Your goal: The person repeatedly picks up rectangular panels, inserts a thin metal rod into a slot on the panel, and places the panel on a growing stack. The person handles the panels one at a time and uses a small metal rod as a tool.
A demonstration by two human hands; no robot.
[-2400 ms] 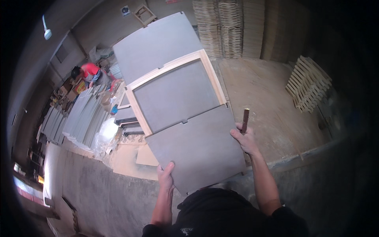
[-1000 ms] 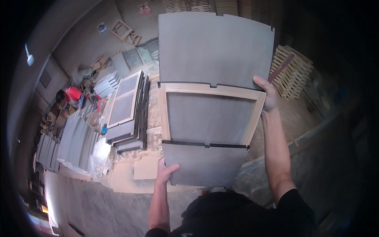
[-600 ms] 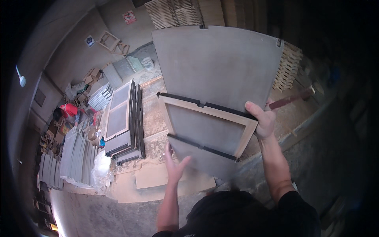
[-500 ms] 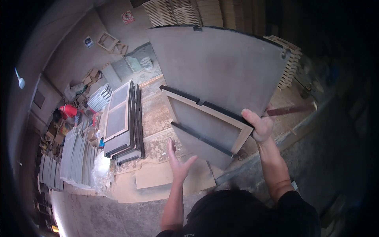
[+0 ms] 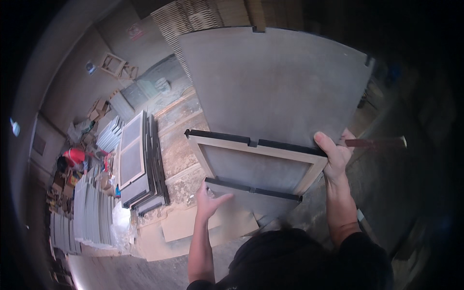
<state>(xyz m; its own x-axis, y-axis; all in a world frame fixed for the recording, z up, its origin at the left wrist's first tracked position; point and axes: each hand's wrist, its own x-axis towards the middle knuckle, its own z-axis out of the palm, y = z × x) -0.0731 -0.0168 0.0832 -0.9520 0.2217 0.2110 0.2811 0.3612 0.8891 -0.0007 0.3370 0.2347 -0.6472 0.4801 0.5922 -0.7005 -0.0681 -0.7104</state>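
A large grey panel (image 5: 275,87) with a pale wooden frame (image 5: 251,147) across its middle is tilted up in front of me. My right hand (image 5: 333,152) grips the frame's right end, together with a thin brown stick (image 5: 374,142) that juts out to the right. My left hand (image 5: 209,200) is off the panel, fingers spread, just below its lower left edge. The panel's lower part is hidden behind my head.
A stack of framed grey panels (image 5: 137,164) lies on the floor to the left. More grey sheets (image 5: 89,212) sit further left. A person in red (image 5: 72,157) crouches at the far left. Flat cardboard (image 5: 193,224) lies below my left hand. Wooden slat stacks (image 5: 208,14) line the back wall.
The framed panel has been swung up and tipped away to the right. My left hand let go of its lower edge and now hovers open. My right hand kept its grip.
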